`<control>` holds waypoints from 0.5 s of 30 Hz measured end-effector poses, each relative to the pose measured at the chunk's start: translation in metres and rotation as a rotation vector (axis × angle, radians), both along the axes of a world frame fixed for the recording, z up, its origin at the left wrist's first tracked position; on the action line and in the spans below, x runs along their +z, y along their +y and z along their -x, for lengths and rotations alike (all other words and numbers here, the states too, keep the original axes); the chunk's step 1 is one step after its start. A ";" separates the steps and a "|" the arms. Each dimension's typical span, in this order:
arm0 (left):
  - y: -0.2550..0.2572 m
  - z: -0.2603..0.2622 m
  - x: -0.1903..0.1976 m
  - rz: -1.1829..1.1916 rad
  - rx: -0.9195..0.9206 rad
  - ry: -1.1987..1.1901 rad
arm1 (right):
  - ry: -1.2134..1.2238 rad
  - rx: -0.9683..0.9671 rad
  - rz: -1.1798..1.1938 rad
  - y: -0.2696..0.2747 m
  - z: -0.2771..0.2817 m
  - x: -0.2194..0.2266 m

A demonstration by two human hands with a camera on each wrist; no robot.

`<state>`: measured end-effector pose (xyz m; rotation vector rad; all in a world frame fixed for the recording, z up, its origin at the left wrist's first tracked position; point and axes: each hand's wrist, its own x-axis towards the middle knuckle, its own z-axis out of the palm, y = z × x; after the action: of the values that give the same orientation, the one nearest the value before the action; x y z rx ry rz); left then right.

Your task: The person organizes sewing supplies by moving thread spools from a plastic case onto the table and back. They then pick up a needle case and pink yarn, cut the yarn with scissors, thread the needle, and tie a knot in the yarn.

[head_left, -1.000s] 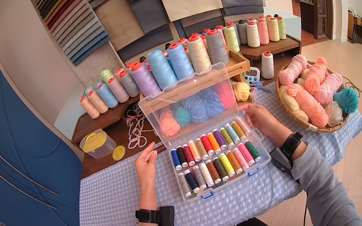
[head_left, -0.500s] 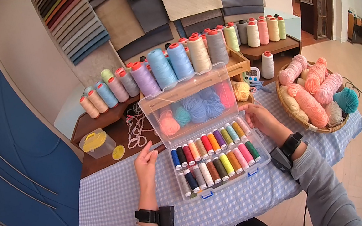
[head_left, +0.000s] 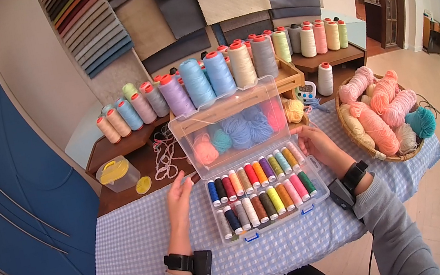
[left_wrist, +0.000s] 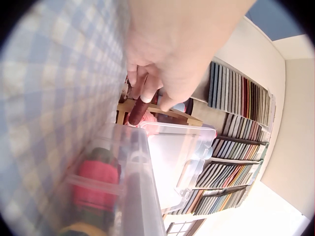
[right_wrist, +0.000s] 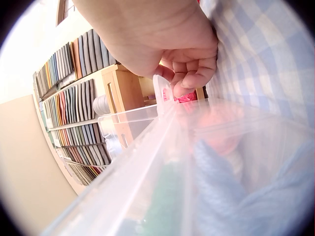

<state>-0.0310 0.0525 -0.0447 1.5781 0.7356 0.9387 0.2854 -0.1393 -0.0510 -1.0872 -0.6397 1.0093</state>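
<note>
On the cloth stands a clear plastic thread box (head_left: 276, 228) with two rows of coloured thread spools (head_left: 262, 208) and its clear lid (head_left: 236, 161) raised. My left hand (head_left: 178, 201) is at its left side, fingers loosely bent. Right by those fingertips, in the left wrist view, is a dark maroon rod-like thing (left_wrist: 138, 114); I cannot tell whether it is held. At the right back corner, my right hand (head_left: 321, 146) has loosely curled fingers close to the lid's hinge end. A clear tab (right_wrist: 161, 93) of the box overlaps those fingers in the right wrist view.
A basket (head_left: 355, 134) of yarn skeins stands at the right. Behind the lid are yarn balls (head_left: 238, 131), a wooden rack (head_left: 292, 80) and many large thread cones (head_left: 198, 85). A lidded tub (head_left: 118, 176) and loose cord (head_left: 166, 161) lie at the left.
My left hand's fingers have shifted and straightened a little, with the thumb more upright. The right hand, the thread box and its spools stay in place.
</note>
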 end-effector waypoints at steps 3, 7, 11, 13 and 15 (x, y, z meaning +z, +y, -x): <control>0.005 0.001 -0.004 0.086 -0.057 -0.014 | -0.001 -0.002 0.004 0.000 0.001 0.001; 0.002 0.000 0.000 0.138 -0.174 0.001 | 0.004 0.004 0.000 0.000 0.000 0.000; -0.001 -0.002 0.004 0.106 -0.225 -0.022 | 0.004 0.000 0.006 0.000 -0.001 -0.001; -0.003 -0.003 0.005 0.108 -0.244 -0.030 | 0.003 0.001 0.003 0.000 -0.001 -0.001; -0.002 -0.004 0.003 0.098 -0.272 -0.032 | 0.002 0.000 0.003 0.001 -0.001 -0.001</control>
<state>-0.0274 0.0506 -0.0418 1.5280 0.5210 0.7159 0.2866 -0.1385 -0.0525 -1.0882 -0.6370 1.0119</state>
